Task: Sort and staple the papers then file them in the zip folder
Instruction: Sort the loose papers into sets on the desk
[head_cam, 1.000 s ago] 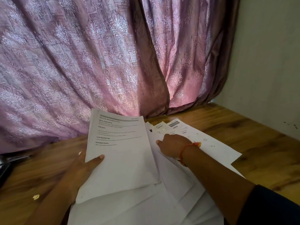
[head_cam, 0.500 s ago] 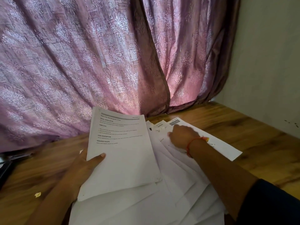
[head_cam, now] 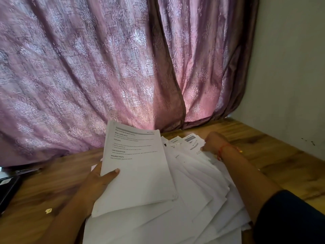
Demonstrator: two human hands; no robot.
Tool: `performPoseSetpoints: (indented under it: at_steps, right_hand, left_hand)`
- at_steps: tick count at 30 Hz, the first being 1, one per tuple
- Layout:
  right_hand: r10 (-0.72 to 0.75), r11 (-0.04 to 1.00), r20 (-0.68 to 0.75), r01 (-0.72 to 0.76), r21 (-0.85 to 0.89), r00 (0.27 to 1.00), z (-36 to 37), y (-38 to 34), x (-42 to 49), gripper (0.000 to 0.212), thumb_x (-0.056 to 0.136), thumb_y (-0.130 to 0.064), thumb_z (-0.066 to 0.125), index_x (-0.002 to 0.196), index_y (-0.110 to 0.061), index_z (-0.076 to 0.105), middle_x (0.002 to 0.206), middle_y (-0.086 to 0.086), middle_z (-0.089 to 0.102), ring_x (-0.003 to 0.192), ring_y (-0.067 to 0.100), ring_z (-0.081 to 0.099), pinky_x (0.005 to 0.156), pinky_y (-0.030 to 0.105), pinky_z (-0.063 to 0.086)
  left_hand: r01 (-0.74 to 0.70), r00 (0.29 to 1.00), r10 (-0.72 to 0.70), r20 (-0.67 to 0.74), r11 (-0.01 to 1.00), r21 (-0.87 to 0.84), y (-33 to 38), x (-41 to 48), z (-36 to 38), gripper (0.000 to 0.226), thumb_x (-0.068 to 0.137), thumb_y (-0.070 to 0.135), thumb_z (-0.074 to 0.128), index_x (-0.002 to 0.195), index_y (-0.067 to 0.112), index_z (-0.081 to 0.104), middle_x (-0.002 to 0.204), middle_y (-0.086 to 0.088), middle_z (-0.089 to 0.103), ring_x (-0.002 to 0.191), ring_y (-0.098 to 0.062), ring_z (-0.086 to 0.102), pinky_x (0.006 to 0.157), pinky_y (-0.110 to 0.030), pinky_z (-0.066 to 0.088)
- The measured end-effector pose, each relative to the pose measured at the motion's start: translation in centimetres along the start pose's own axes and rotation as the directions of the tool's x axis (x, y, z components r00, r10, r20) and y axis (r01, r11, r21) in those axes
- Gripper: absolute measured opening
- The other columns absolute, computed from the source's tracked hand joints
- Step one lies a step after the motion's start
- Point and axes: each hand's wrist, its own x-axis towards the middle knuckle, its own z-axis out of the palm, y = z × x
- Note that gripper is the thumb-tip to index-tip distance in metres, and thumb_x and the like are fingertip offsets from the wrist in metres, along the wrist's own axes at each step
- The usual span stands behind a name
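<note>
Left hand (head_cam: 98, 180) gripping a printed stack (head_cam: 135, 166), right hand (head_cam: 213, 143) pinching fanned loose sheets (head_cam: 202, 182) on the table (head_cam: 263, 155)

The scene is viewed by one head-worn camera, aimed forward and down, close over the brown wooden table (head_cam: 274, 155); the mauve patterned curtain (head_cam: 88, 67) is faced.

Bare table (head_cam: 274, 152) right of fanned papers (head_cam: 202, 182) passable; curtain (head_cam: 88, 76) blocks far side, wall (head_cam: 290, 67) right, dark objects (head_cam: 8, 187) left edge.
</note>
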Motion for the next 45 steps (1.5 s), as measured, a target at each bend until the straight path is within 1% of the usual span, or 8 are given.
performPoseSetpoints:
  at_steps: [10, 14, 20, 23, 27, 36, 42, 45]
  right_hand:
    - [-0.129, 0.976, -0.363, 0.184, 0.121, 0.923, -5.3, -3.8, -1.9, 0.022, 0.096, -0.028, 0.057, 0.113, -0.015, 0.063, 0.116, 0.012, 0.066, 0.103, 0.033, 0.061, 0.082, 0.033, 0.046]
    - [-0.247, 0.938, -0.573, 0.34, 0.06, 0.782, -9.7, -8.0, -3.5, 0.019, 0.1, -0.026, 0.047, 0.112, -0.017, 0.058, 0.108, 0.014, 0.067, 0.096, 0.034, 0.06, 0.072, 0.034, 0.04]
    - [-0.359, 0.811, -0.817, 0.584, -0.034, 0.451, -13.6, -13.6, -7.4, 0.016, 0.103, -0.031, 0.041, 0.106, -0.019, 0.05, 0.083, 0.006, 0.063, 0.071, 0.028, 0.056, 0.06, 0.038, 0.047]
    - [-0.292, 0.756, -0.862, 0.652, 0.058, 0.415, -13.6, -14.8, -8.9, 0.014, 0.103, -0.036, 0.039, 0.105, -0.025, 0.048, 0.082, -0.002, 0.062, 0.071, 0.022, 0.059, 0.058, 0.037, 0.049]
    - [-0.166, 0.702, -0.849, 0.665, 0.255, 0.502, -11.4, -14.3, -8.5, 0.013, 0.102, -0.03, 0.045, 0.108, -0.021, 0.053, 0.083, -0.007, 0.058, 0.071, 0.014, 0.052, 0.059, 0.028, 0.033]
    - [-0.152, 0.425, -0.375, 0.403, 0.811, 0.915, -0.9, -10.3, -4.4, 0.019, 0.101, -0.015, 0.052, 0.108, -0.01, 0.069, 0.098, 0.004, 0.072, 0.083, 0.015, 0.067, 0.066, 0.017, 0.055]
    - [-0.178, 0.332, -0.111, 0.166, 0.929, 0.978, 1.9, -9.2, -4.5, 0.025, 0.102, -0.027, 0.051, 0.115, -0.016, 0.069, 0.11, 0.005, 0.073, 0.101, 0.028, 0.07, 0.094, 0.051, 0.054]
    - [-0.215, 0.214, -0.016, 0.063, 0.975, 0.976, 2.2, -9.1, -4.8, 0.028, 0.102, -0.03, 0.051, 0.116, -0.013, 0.068, 0.111, 0.01, 0.073, 0.102, 0.033, 0.069, 0.095, 0.056, 0.051]
  left_hand:
    - [-0.025, 1.0, 0.024, -0.019, 0.998, -0.062, 0.2, -0.2, -0.5, 0.035, 0.09, 0.019, 0.074, 0.124, 0.02, 0.067, 0.111, -0.007, 0.077, 0.095, -0.029, 0.075, 0.085, -0.046, 0.059]
    - [-0.043, 0.998, 0.038, -0.039, 0.992, -0.118, 0.8, -0.3, -0.5, 0.032, 0.087, 0.016, 0.08, 0.116, 0.02, 0.07, 0.109, -0.01, 0.077, 0.092, -0.031, 0.076, 0.084, -0.048, 0.058]
    - [-0.104, 0.993, 0.082, -0.091, 0.955, -0.278, 2.5, -1.1, -0.9, 0.027, 0.095, 0.013, 0.066, 0.121, 0.02, 0.066, 0.109, -0.008, 0.077, 0.093, -0.029, 0.076, 0.073, -0.04, 0.061]
    - [-0.13, 0.99, 0.098, -0.105, 0.916, -0.38, 3.3, -1.3, -1.3, 0.031, 0.095, 0.014, 0.064, 0.125, 0.021, 0.065, 0.116, -0.009, 0.075, 0.097, -0.029, 0.075, 0.069, -0.036, 0.062]
    - [-0.076, 0.997, 0.075, -0.024, 0.836, -0.543, 4.2, -2.1, -1.4, 0.028, 0.097, 0.016, 0.059, 0.125, 0.018, 0.067, 0.113, -0.013, 0.075, 0.091, -0.032, 0.076, 0.062, -0.037, 0.062]
    - [-0.025, 0.999, 0.036, 0.013, 0.856, -0.516, 4.3, -2.1, -1.0, 0.039, 0.094, 0.015, 0.062, 0.133, 0.018, 0.062, 0.121, -0.019, 0.071, 0.107, -0.044, 0.069, 0.088, -0.054, 0.057]
    - [0.024, 0.998, 0.0, 0.06, 0.918, -0.397, 3.6, -1.4, -0.6, 0.044, 0.09, 0.016, 0.07, 0.133, 0.016, 0.062, 0.124, -0.018, 0.07, 0.109, -0.041, 0.069, 0.097, -0.058, 0.052]
    - [-0.026, 0.999, 0.038, 0.035, 0.954, -0.298, 3.4, -1.0, -0.3, 0.076, 0.066, 0.038, 0.094, 0.131, 0.017, 0.063, 0.12, -0.012, 0.073, 0.107, -0.035, 0.071, 0.088, -0.048, 0.06]
